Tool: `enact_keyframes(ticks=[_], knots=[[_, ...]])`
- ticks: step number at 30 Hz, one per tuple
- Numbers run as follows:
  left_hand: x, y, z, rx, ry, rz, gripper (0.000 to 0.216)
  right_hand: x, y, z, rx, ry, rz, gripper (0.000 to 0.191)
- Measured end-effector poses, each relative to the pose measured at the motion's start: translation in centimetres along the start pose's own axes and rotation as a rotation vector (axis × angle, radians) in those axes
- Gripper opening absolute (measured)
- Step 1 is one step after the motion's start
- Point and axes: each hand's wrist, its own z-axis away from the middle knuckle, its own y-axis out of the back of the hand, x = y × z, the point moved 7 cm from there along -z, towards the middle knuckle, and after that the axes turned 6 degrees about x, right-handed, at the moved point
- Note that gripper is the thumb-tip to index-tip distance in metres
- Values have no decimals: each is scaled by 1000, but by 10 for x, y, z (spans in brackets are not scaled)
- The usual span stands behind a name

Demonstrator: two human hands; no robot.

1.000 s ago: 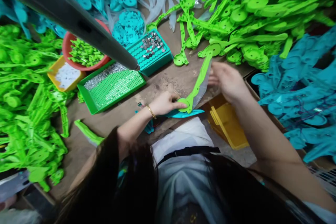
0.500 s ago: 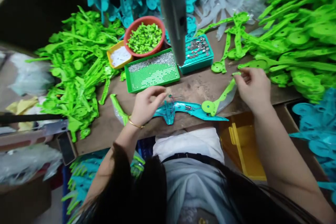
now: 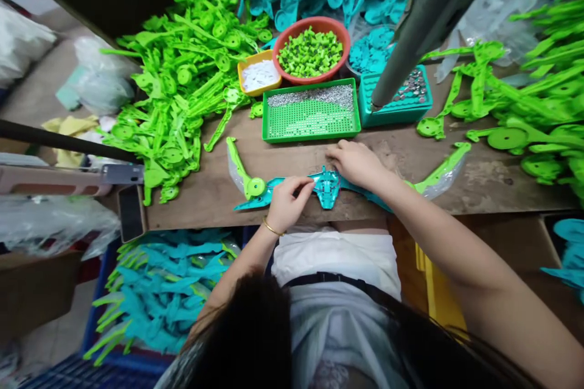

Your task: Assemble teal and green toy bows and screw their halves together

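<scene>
A turquoise plastic shell (image 3: 326, 194), shaped like a bow with two wings, lies near the front edge of the bench, thin wires showing in its middle. At its left end sits a light green arm (image 3: 256, 186) with a clear strip; another green arm (image 3: 441, 171) curves up at the right. My left hand (image 3: 289, 199), a bangle at the wrist, is over the left wing, thumb and forefinger pinched close to the centre. Just above the centre is my right hand (image 3: 356, 163), fingers curled together. Whatever either hand pinches is hidden or too small to name.
Behind the shell stand a green tray (image 3: 312, 135) of small metal pieces, a red bowl (image 3: 343, 67) of green parts, a yellow tray (image 3: 241, 82) and a turquoise basket (image 3: 383, 115). A grey tool (image 3: 420, 24) hangs above. Green parts (image 3: 182, 73) are heaped left; a phone (image 3: 132, 213) lies lower left.
My right hand has left the tip of the right green arm and come to the shell's centre. My left hand has moved down onto the left wing. The whole view has swung left.
</scene>
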Motion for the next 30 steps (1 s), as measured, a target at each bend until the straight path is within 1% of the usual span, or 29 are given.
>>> enact_keyframes(ticks=[2, 3, 6, 10, 12, 14, 17, 19, 20, 22, 24, 27, 30], knots=[[1, 0, -2, 7, -11, 35, 21, 1, -4, 0, -22, -2, -31, 28], [1, 0, -4, 9, -16, 56, 20, 3, -3, 1, -11, -1, -72, 26], [2, -7, -16, -5, -21, 120, 19, 8, 11, 11, 79, 47, -216, 18], [5, -25, -38, -79, -19, 150, 19, 11, 34, 37, 221, 142, -340, 8], [11, -34, -47, -132, -76, 142, 20, 8, 40, 54, 303, 192, -387, 8], [21, -44, -55, -190, -177, 125, 23, 6, 40, 70, 378, 230, -413, 9], [36, -58, -59, -292, -344, 88, 34, 4, 34, 90, 476, 256, -397, 17], [40, -66, -59, -343, -413, 54, 38, 5, 32, 99, 538, 273, -371, 24], [40, -69, -58, -354, -429, 37, 35, 5, 31, 102, 561, 279, -355, 26], [38, -71, -58, -338, -435, 11, 25, 7, 31, 105, 578, 272, -318, 30], [35, -69, -55, -279, -431, 11, 18, 11, 32, 106, 573, 251, -287, 32], [31, -60, -45, -159, -439, 36, 15, 15, 34, 103, 570, 230, -266, 35], [27, -56, -32, -57, -423, 38, 15, 17, 35, 97, 601, 214, -227, 34]])
